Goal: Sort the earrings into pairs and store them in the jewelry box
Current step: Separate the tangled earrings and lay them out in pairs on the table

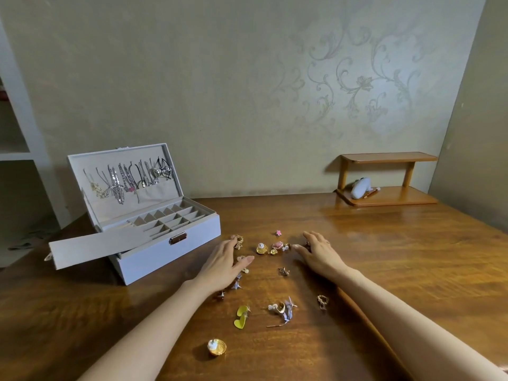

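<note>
Both hands, left hand (224, 261) and right hand (319, 253), are resting spread and empty among the scattered small gold and coloured earrings (262, 248) beside the open grey compartmented jewelry box (154, 244), so matching is best starting with distinctive shapes.

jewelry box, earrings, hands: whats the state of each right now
jewelry box: lid up, lower drawer slid out
box compartments: look empty
earrings: loose, scattered on table
left hand: open, flat among earrings
right hand: open, holding nothing

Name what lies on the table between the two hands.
In the head view, between the left hand and right hand: a gold shell earring, a pink earring and small gold pieces.
</note>
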A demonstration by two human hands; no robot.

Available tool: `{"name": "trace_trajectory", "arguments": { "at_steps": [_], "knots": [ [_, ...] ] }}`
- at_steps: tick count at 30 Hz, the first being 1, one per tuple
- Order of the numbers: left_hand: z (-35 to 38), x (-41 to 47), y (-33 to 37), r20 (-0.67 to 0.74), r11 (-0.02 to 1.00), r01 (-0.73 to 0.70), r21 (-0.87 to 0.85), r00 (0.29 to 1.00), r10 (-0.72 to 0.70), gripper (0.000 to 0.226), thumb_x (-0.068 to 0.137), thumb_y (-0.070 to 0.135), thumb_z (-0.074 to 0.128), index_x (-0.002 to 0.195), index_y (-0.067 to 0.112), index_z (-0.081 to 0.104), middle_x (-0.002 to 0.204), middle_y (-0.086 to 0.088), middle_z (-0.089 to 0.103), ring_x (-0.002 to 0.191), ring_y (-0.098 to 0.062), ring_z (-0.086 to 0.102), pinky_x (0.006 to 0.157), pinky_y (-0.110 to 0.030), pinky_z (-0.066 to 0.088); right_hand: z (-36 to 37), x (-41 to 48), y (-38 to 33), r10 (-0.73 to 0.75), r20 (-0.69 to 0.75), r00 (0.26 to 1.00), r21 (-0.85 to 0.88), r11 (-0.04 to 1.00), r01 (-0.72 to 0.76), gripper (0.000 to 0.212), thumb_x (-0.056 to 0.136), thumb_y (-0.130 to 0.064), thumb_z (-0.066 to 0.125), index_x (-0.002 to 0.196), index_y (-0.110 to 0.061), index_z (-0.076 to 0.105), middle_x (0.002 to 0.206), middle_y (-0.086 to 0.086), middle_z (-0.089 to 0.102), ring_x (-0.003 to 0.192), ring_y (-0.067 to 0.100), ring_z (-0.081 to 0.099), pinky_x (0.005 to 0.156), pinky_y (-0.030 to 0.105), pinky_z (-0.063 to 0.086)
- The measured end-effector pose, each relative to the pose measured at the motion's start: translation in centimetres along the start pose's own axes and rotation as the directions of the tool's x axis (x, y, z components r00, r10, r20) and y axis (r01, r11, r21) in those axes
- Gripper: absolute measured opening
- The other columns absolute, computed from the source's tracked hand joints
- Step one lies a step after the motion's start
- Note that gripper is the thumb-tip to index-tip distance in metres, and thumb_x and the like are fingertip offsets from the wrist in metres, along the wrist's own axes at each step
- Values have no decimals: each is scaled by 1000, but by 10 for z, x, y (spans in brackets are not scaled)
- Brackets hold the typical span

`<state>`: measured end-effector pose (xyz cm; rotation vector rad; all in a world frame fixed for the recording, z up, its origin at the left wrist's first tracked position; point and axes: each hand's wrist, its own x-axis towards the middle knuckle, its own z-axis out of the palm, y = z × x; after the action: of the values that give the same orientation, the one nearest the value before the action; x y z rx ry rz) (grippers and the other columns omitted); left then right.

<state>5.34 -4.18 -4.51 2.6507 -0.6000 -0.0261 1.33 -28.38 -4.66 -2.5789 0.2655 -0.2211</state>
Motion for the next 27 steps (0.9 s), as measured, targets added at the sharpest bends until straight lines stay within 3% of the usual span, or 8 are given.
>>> {"name": "trace_trajectory", "arguments": {
  "at_steps": [5,9,15,20,24,27],
  "knots": [
    [7,22,10,-21,998,-24,-59,1000,22,71,92,55,38,146,16,18,147,-2,14,139,-19,23,112,-37,26,10,14,-19,-74,29,997,23,997,73,60,96,-47,41,143,-11,33,153,11,25,142,29,21,116,38,19],
    [9,38,12,-18,992,25,-125,999,-27,72,92,56,37,148,17,15,157,-3,-8,146,-23,0,116,-43,13,18,27,-32,-131,54,990,82,989,127,53,99,-40,36,142,-9,37,151,10,30,141,24,25,117,35,17],
    [6,45,18,-13,941,-42,-335,999,40,52,97,44,34,144,21,25,151,-1,31,138,-15,30,108,-30,28,26,29,-49,-302,82,950,262,926,272,37,99,-18,43,135,-9,45,134,9,53,124,20,50,104,29,39],
    [-1,35,14,-14,849,-52,-526,999,52,39,99,35,36,137,25,37,142,-4,42,127,-14,43,98,-25,34,24,19,-55,-328,149,933,549,812,198,33,95,-1,43,124,-15,49,115,7,63,103,19,62,84,27,52],
    [-6,19,9,26,803,-65,-592,995,100,37,99,32,37,135,23,40,140,-2,44,124,-8,41,98,-23,32,11,10,-48,-360,225,905,625,766,149,33,90,0,48,116,-18,56,113,6,64,107,17,63,94,35,52],
    [-11,7,4,40,783,-82,-616,990,136,39,96,40,36,131,26,43,134,3,51,126,-11,46,105,-30,33,-2,1,-40,-357,270,894,598,790,135,33,89,-9,57,120,-19,56,118,2,63,110,13,60,98,33,49]
  ]
}}
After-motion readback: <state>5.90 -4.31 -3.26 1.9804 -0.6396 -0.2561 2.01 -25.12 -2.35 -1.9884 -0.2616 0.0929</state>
